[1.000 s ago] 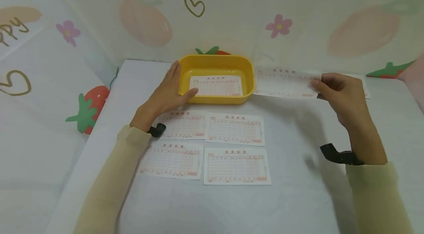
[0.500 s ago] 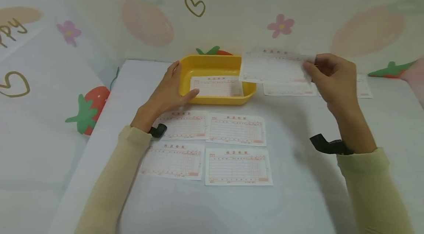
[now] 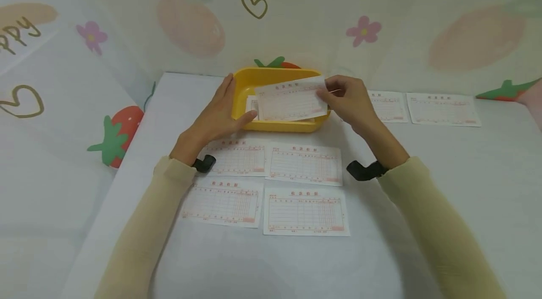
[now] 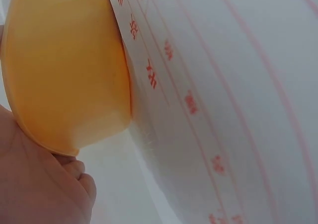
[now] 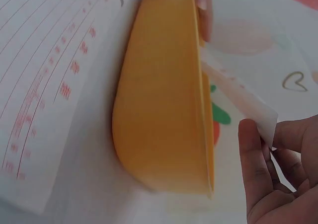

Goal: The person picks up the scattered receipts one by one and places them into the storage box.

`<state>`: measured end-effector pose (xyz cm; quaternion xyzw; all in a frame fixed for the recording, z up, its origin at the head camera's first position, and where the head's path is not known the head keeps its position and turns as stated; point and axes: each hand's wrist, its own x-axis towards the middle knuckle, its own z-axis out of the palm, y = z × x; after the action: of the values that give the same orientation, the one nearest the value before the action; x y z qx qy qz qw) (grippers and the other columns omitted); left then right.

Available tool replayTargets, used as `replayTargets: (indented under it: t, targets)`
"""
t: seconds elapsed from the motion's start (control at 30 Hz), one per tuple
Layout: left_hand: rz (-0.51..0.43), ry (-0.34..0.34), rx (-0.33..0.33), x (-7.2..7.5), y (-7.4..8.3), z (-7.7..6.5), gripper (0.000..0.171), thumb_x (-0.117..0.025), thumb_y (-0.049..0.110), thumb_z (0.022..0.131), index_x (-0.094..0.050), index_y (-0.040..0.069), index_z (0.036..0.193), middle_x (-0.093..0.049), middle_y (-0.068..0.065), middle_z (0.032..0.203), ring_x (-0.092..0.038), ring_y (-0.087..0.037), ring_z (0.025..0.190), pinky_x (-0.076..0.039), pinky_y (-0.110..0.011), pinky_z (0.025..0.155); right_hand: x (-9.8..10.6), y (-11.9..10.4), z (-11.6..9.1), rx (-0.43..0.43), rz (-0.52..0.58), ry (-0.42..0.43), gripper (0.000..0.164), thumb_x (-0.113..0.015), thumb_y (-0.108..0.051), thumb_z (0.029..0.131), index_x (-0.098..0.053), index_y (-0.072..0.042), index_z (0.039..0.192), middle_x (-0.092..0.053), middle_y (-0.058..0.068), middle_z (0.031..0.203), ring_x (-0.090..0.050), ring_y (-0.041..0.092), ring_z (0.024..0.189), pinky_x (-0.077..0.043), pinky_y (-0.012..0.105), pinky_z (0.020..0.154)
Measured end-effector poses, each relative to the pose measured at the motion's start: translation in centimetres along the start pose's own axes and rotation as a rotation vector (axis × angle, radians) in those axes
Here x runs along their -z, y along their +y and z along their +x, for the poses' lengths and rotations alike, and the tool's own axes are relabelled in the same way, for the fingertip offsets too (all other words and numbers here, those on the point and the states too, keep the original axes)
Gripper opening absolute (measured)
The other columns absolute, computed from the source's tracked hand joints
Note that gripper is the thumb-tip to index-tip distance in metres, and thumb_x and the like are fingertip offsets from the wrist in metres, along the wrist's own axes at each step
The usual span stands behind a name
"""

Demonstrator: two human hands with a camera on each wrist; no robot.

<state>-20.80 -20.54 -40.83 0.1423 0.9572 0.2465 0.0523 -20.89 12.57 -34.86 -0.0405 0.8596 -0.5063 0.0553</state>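
Observation:
My right hand (image 3: 349, 99) pinches a printed receipt slip (image 3: 292, 99) by its right end, between thumb and fingers. Tilted, the slip hangs over the yellow plastic tray (image 3: 279, 126), and in the right wrist view the slip (image 5: 243, 97) overlaps the tray's rim. My left hand (image 3: 213, 118) holds the tray's left end, its thumb over the front rim and its fingers along the outer side. Inside the tray lies another slip (image 3: 251, 103), mostly hidden behind the held one.
In front of the tray several matching slips lie in two rows, among them a front right slip (image 3: 306, 214) and a front left slip (image 3: 222, 202). Two more, including a far right slip (image 3: 443, 110), lie right of the tray. A patterned cloth (image 3: 296, 31) rises behind the table.
My right hand has lifted the slip from the right of the tray and carried it left, over the tray. The left hand has stayed at the tray's left end.

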Motion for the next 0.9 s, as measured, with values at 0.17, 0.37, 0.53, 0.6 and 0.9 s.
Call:
replayTargets:
  t: [0.17, 0.37, 0.53, 0.6, 0.9]
  targets:
    - [0.001, -0.021, 0.003, -0.1, 0.1, -0.1, 0.115, -0.048, 0.076, 0.097, 0.013, 0.01, 0.169, 0.014, -0.006, 0.18, 0.003, -0.028, 0.169, -0.012, -0.05, 0.137, -2.0, -0.2, 1.2, 0.007, 0.02, -0.038, 0.032, -0.069, -0.02, 0.103, -0.07, -0.001, 0.128, -0.07, 0.016, 0.124, -0.066, 0.023, 0.104, -0.055, 0.013, 0.077]
    - [0.016, -0.014, -0.005, 0.0, 0.1, -0.1, 0.114, -0.047, 0.074, 0.097, 0.012, 0.008, 0.169, 0.013, -0.009, 0.18, 0.003, -0.028, 0.169, -0.012, -0.049, 0.138, -4.2, -0.2, 2.1, 0.02, -0.016, -0.047, 0.034, -0.071, -0.021, 0.101, -0.071, -0.002, 0.129, -0.071, 0.016, 0.127, -0.066, 0.027, 0.115, -0.058, 0.03, 0.092]
    - [0.021, -0.012, -0.005, 0.2, 0.0, -0.1, 0.109, -0.048, 0.067, 0.099, 0.012, 0.008, 0.169, 0.014, -0.008, 0.18, 0.002, -0.029, 0.169, -0.012, -0.049, 0.138, -5.7, -0.4, 2.5, 0.074, -0.078, -0.056, 0.032, -0.071, -0.021, 0.1, -0.073, -0.003, 0.127, -0.073, 0.016, 0.124, -0.07, 0.03, 0.116, -0.059, 0.044, 0.104]
    - [0.018, -0.016, -0.002, 0.2, 0.0, -0.1, 0.108, -0.049, 0.064, 0.099, 0.012, 0.008, 0.169, 0.015, -0.007, 0.18, 0.001, -0.029, 0.169, -0.013, -0.05, 0.138, -6.1, -0.4, 2.6, 0.126, -0.12, -0.074, 0.033, -0.071, -0.021, 0.101, -0.073, -0.001, 0.127, -0.074, 0.018, 0.123, -0.072, 0.033, 0.114, -0.06, 0.045, 0.104]
    - [0.022, -0.013, 0.004, 0.0, 0.1, -0.1, 0.11, -0.048, 0.068, 0.099, 0.013, 0.009, 0.169, 0.014, -0.008, 0.18, 0.002, -0.028, 0.169, -0.013, -0.05, 0.138, -6.3, -0.7, 1.2, 0.259, -0.268, -0.083, 0.043, -0.067, -0.025, 0.103, -0.065, 0.005, 0.135, -0.071, 0.022, 0.128, -0.07, 0.036, 0.117, -0.059, 0.048, 0.104]
